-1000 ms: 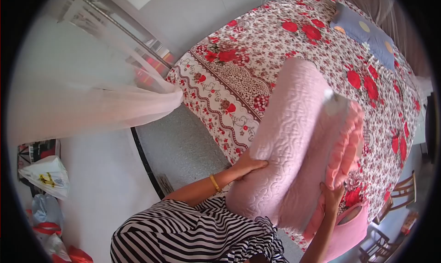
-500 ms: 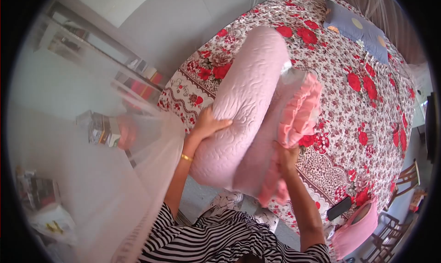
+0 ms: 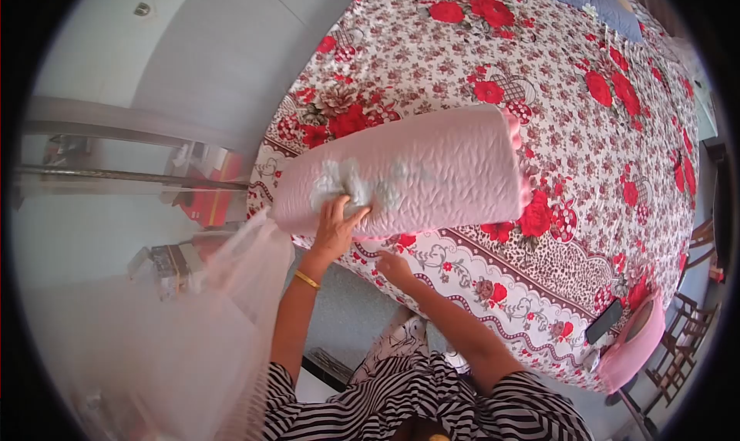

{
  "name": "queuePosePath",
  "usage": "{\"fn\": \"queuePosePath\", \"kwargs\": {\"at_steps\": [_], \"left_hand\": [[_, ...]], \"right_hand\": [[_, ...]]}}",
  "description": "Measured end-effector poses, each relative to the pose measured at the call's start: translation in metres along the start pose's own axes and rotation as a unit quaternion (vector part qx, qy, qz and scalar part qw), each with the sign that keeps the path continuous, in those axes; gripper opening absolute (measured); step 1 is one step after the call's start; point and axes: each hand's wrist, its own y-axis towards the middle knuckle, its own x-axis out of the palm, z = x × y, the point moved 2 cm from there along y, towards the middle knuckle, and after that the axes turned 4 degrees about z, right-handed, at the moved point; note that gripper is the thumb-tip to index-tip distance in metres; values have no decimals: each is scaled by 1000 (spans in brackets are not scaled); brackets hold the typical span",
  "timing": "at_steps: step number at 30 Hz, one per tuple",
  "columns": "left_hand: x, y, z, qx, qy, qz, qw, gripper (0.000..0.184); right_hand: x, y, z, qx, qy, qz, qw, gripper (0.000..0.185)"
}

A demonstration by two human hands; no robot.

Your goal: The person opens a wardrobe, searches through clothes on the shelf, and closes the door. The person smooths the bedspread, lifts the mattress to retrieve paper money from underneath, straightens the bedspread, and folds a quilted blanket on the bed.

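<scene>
A pink quilted pillow with a ruffled coral edge lies crosswise at the near left side of the bed. Its upper face carries a pale blue-grey patch. My left hand, with a gold bangle at the wrist, presses fingers and thumb into the cover at that patch, where the cloth puckers between them. Just off the pillow's near edge is my right hand, over the border of the floral bedsheet. Its fingers point left, slightly apart and bent, and nothing shows in them.
Sheer netting hangs at the left, in front of shelves with boxes. On the bed's right corner lie a black phone and a pink cushion-like item. A blue-grey pillow is at the far end. Wooden chairs stand at right.
The pink pillow has turned from a steep slant to lying crosswise, its patched face now up. My right hand has let go of the ruffle and moved left; my left hand has shifted onto the patch.
</scene>
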Motion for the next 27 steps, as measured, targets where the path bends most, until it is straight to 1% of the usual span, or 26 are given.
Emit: {"fn": "queuePosePath", "kwargs": {"at_steps": [2,3,4,5,6,7,8,9,10,11,12,13,14,15,16,17,18,19,20,21,23,25,27], "left_hand": [[31,-23,-5,-72,28,-58,995,47],[34,-21,-2,-78,19,-58,995,47],[26,-19,5,-98,-36,-64,993,47],[17,-19,12,-118,-88,-67,987,46],[10,-17,16,-110,-107,-42,987,42],[8,-16,16,-113,-110,-37,987,42],[4,-13,10,-145,-154,-26,977,42],[1,-12,4,-178,-195,-16,964,41],[-1,-9,-5,-221,-226,11,949,45],[-6,0,-10,-227,-223,16,948,45],[-15,13,-12,-264,-157,82,948,47],[-18,21,-14,-298,-92,143,940,48],[-7,25,-14,-301,-94,140,939,48],[12,26,-17,-316,29,93,944,51],[34,22,-19,-325,151,43,933,54],[65,11,-19,-327,147,41,933,54],[102,-5,-18,-324,141,59,933,58],[131,-22,-20,-323,135,73,934,62],[139,-28,-20,-307,188,87,929,70],[145,-38,-20,-312,182,75,930,70],[126,-22,-22,-344,89,43,934,70],[103,-13,-21,-349,87,62,931,69],[77,-6,-16,-353,79,34,932,68]], "right_hand": [[-50,-39,-11,-111,-38,-154,981,35],[-83,-51,-25,-75,1,-185,980,34],[-112,-62,-53,-34,44,-217,975,32],[-148,-56,-103,-92,-38,-203,974,27],[-178,-47,-136,-159,-85,-134,974,26],[-204,-34,-167,-229,-145,-38,962,29],[-228,-21,-205,-300,-229,63,924,34],[-246,-7,-233,-319,-259,136,902,33],[-261,6,-261,-348,-305,190,866,34],[-269,19,-281,-376,-347,243,824,36],[-268,35,-285,-380,-346,238,824,36],[-263,49,-284,-378,-404,279,785,41],[-258,59,-277,-371,-462,318,741,47],[-247,77,-238,-315,-505,274,755,51],[-233,99,-176,-258,-544,227,765,56],[-225,114,-115,-227,-551,170,784,59],[-218,116,-71,-171,-531,177,811,63],[-216,111,-51,-195,-516,206,808,67],[-216,116,-46,-223,-507,221,803,67],[-214,108,-40,-244,-501,229,798,66],[-216,100,-54,-224,-508,214,804,66],[-219,110,-80,-231,-501,208,807,65],[-226,108,-97,-280,-501,217,790,63]]}}
